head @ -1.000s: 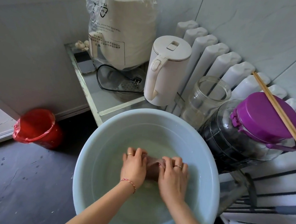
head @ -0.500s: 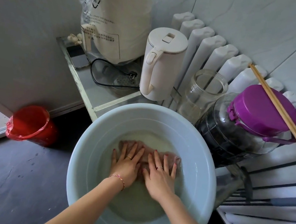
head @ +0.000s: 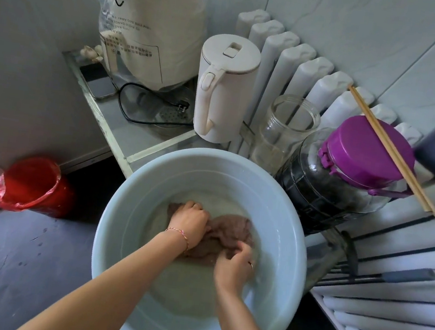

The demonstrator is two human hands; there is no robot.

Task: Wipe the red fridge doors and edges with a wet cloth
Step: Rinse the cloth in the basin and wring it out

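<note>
Pale basin (head: 125,224) w/ water: both grips, L hand (head: 189,223) & R hand (head: 234,268), clenched on cloth (head: 232,229).

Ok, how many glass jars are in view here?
2. An open, lidless jar stands right of the white kettle; a dark jar with a purple lid sits right of the basin. Others may be hidden off-frame.

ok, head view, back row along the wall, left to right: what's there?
Red plastic-lined bin on the floor → big white appliance wrapped in clear plastic → white electric kettle → empty clear glass jar → dark glass jar with purple lid with wooden chopsticks lying across the lid.
</note>
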